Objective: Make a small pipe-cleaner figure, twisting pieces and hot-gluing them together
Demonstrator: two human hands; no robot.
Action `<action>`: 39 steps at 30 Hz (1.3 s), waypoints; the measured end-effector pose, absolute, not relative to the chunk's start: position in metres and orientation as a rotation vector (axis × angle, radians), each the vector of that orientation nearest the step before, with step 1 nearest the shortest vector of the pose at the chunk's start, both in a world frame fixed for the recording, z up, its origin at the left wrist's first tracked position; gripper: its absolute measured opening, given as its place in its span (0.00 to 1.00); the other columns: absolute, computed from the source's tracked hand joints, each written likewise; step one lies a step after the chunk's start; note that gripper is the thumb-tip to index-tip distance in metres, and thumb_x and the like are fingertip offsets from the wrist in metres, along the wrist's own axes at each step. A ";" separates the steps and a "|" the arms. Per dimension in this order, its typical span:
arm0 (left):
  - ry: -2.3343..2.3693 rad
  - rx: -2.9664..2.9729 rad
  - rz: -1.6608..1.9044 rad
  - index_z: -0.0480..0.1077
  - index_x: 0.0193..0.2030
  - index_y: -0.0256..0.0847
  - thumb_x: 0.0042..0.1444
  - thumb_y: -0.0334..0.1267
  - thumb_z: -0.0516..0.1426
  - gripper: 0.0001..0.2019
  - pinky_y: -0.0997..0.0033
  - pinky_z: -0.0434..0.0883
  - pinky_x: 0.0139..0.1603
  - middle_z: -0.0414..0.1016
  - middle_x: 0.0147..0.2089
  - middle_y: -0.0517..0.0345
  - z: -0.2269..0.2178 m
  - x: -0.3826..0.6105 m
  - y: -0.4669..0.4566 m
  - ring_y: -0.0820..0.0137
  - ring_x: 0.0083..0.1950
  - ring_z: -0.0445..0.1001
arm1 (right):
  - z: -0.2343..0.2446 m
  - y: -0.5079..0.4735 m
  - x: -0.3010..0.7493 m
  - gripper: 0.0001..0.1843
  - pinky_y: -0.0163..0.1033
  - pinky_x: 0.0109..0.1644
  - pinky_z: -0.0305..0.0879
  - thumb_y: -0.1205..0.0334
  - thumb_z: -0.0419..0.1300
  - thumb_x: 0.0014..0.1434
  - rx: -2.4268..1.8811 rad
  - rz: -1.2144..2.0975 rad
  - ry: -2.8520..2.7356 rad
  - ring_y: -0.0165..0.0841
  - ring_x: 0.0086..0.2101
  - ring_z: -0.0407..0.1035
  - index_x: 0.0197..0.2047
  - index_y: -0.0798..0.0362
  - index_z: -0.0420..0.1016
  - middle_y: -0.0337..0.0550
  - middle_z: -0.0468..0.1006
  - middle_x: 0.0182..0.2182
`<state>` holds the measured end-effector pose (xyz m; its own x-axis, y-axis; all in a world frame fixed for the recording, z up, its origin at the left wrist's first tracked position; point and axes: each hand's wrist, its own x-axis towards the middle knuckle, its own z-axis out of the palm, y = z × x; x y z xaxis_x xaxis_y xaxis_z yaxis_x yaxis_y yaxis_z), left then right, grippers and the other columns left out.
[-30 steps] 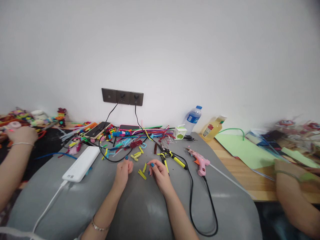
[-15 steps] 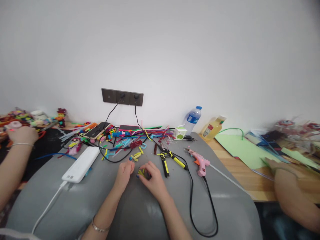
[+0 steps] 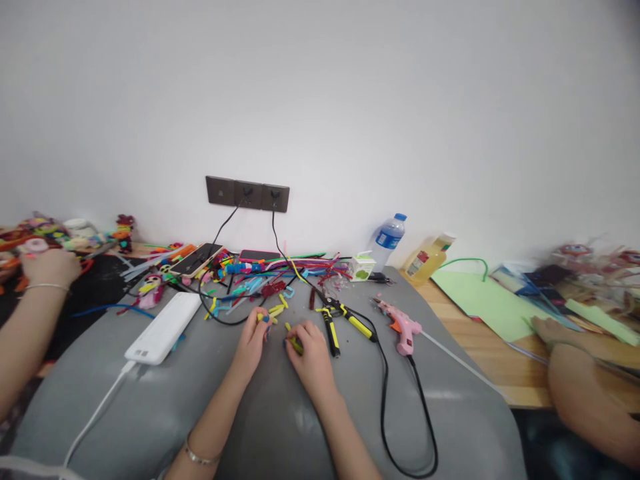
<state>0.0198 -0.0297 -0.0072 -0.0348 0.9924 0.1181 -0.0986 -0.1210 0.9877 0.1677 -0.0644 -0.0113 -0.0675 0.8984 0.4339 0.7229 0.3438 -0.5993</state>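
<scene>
From the head camera, two bare hands work close together over a gray tabletop [image 3: 295, 427] scattered with craft supplies. The right hand [image 3: 310, 350] curls its fingers around yellow pieces [image 3: 296, 345], its fingertips gathered on them just above the surface. The left hand [image 3: 251, 339], just beside it, has its fingers bent together; a bit of yellow shows at the fingertips, though whether it is clamped there cannot be told. More short yellow strips [image 3: 278, 308] lie on the tabletop just beyond the hands.

Pliers with black-and-yellow handles [image 3: 331, 330] lie open near the right hand, and a pink glue gun [image 3: 404, 325] rests farther right, its black cord looping toward the front. A white device [image 3: 163, 329] with a cable lies to the left. Colorful fuzzy stems [image 3: 310, 265] pile up along the wall, near a tilted water bottle [image 3: 389, 239]. At the far left, a co-worker's hand [image 3: 51, 268] reaches among small craft figures; at the far right, another person's hand rests by a green sheet [image 3: 493, 303]
</scene>
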 end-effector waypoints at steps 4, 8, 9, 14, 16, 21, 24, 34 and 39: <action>1.070 1.253 1.349 0.68 0.39 0.39 0.58 0.50 0.52 0.15 0.74 0.59 0.28 0.60 0.25 0.65 -0.010 0.020 -0.031 0.72 0.25 0.60 | -0.012 -0.063 0.170 0.11 0.40 0.42 0.59 0.78 0.55 0.56 -1.379 0.365 -1.770 0.38 0.37 0.66 0.32 0.50 0.69 0.41 0.73 0.33; 1.074 1.270 1.359 0.69 0.37 0.37 0.60 0.52 0.51 0.18 0.73 0.57 0.27 0.56 0.22 0.67 -0.010 0.020 -0.032 0.73 0.24 0.57 | -0.013 -0.063 0.171 0.12 0.40 0.42 0.58 0.79 0.54 0.55 -1.376 0.397 -1.720 0.38 0.36 0.66 0.31 0.51 0.67 0.41 0.72 0.32; 1.076 1.269 1.365 0.69 0.37 0.37 0.60 0.52 0.51 0.18 0.73 0.57 0.27 0.55 0.22 0.68 -0.010 0.021 -0.033 0.73 0.23 0.56 | -0.013 -0.063 0.171 0.12 0.40 0.43 0.58 0.79 0.54 0.55 -1.373 0.395 -1.716 0.38 0.36 0.66 0.31 0.51 0.67 0.41 0.72 0.32; 1.074 1.254 1.348 0.67 0.32 0.39 0.58 0.57 0.51 0.21 0.73 0.56 0.26 0.53 0.20 0.69 -0.007 0.023 -0.036 0.74 0.22 0.54 | -0.012 -0.063 0.170 0.12 0.40 0.40 0.58 0.78 0.55 0.54 -1.373 0.388 -1.717 0.38 0.36 0.65 0.30 0.51 0.67 0.41 0.73 0.31; 1.073 1.278 1.289 0.66 0.29 0.39 0.58 0.58 0.51 0.21 0.73 0.56 0.25 0.53 0.20 0.68 -0.006 0.023 -0.038 0.74 0.22 0.55 | -0.011 -0.063 0.170 0.11 0.40 0.39 0.58 0.78 0.55 0.54 -1.367 0.382 -1.724 0.38 0.35 0.65 0.29 0.50 0.67 0.41 0.73 0.30; 1.074 1.348 1.268 0.67 0.29 0.39 0.59 0.57 0.51 0.22 0.73 0.55 0.26 0.57 0.21 0.66 -0.001 0.023 -0.039 0.73 0.23 0.56 | -0.008 -0.063 0.170 0.11 0.41 0.42 0.60 0.77 0.55 0.54 -1.326 0.417 -1.783 0.39 0.37 0.66 0.34 0.50 0.69 0.43 0.74 0.34; 1.069 1.307 1.300 0.67 0.29 0.39 0.58 0.57 0.52 0.21 0.74 0.54 0.25 0.57 0.21 0.66 -0.003 0.022 -0.037 0.74 0.23 0.55 | -0.011 -0.063 0.170 0.13 0.41 0.41 0.61 0.78 0.53 0.53 -1.293 0.448 -1.743 0.39 0.37 0.66 0.34 0.50 0.70 0.43 0.75 0.34; 1.034 1.200 1.342 0.58 0.24 0.42 0.58 0.49 0.52 0.17 0.75 0.49 0.22 0.51 0.19 0.69 -0.008 0.022 -0.037 0.76 0.20 0.49 | -0.019 -0.060 0.175 0.06 0.36 0.32 0.57 0.71 0.56 0.53 -1.289 0.561 -1.403 0.32 0.27 0.60 0.32 0.51 0.72 0.37 0.68 0.26; 1.064 1.480 1.303 0.69 0.31 0.39 0.62 0.47 0.49 0.16 0.72 0.61 0.29 0.64 0.24 0.61 0.001 0.025 -0.039 0.71 0.26 0.63 | -0.023 -0.058 0.180 0.06 0.36 0.31 0.60 0.59 0.61 0.55 -1.188 0.734 -1.210 0.32 0.27 0.63 0.35 0.51 0.73 0.38 0.71 0.26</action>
